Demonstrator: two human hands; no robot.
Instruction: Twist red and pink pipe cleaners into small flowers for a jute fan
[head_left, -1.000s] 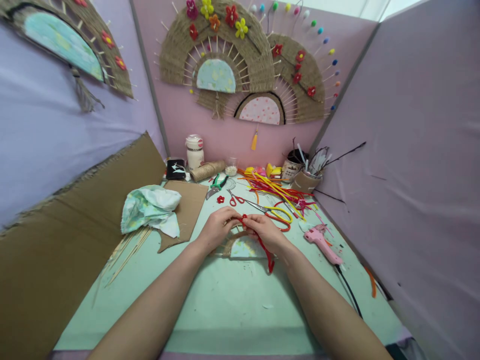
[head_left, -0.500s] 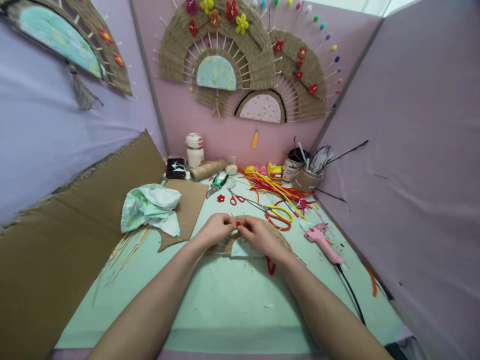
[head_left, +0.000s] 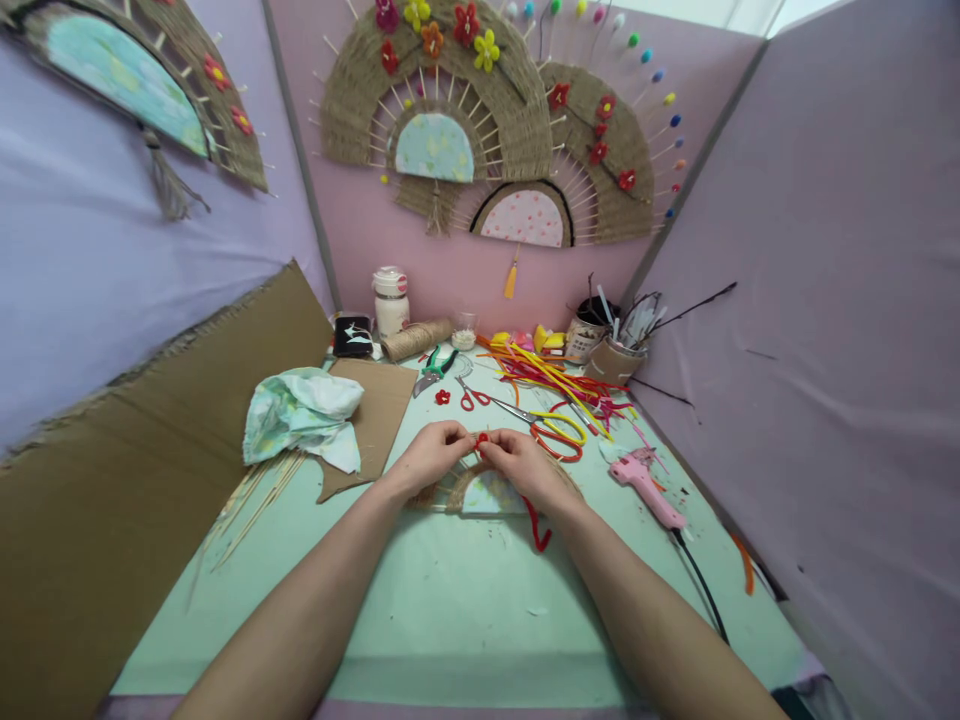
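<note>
Between my two hands is a red pipe cleaner (head_left: 536,528), bent into small loops at my fingertips, its loose tail hanging below my right wrist. My left hand (head_left: 439,455) pinches the looped part from the left. From the right, my right hand (head_left: 519,462) grips the same part with thumb and fingers. Under both hands lies a twine-woven half-round fan (head_left: 456,494) with a pale blue-green centre, partly hidden by the hands. A finished small red flower (head_left: 442,397) rests on the table beyond my left hand.
Orange-handled scissors (head_left: 555,440) and small red scissors (head_left: 472,398) lie beyond the hands, near green-handled pruners (head_left: 436,368) and a pile of coloured pipe cleaners (head_left: 551,375). A pink glue gun (head_left: 646,488) is at right. Crumpled cloth (head_left: 300,412) sits on cardboard (head_left: 384,400) at left.
Both hands have risen slightly, and more of the red loops shows between the fingertips. The pipe cleaner's tail now shows longer below my right wrist.
</note>
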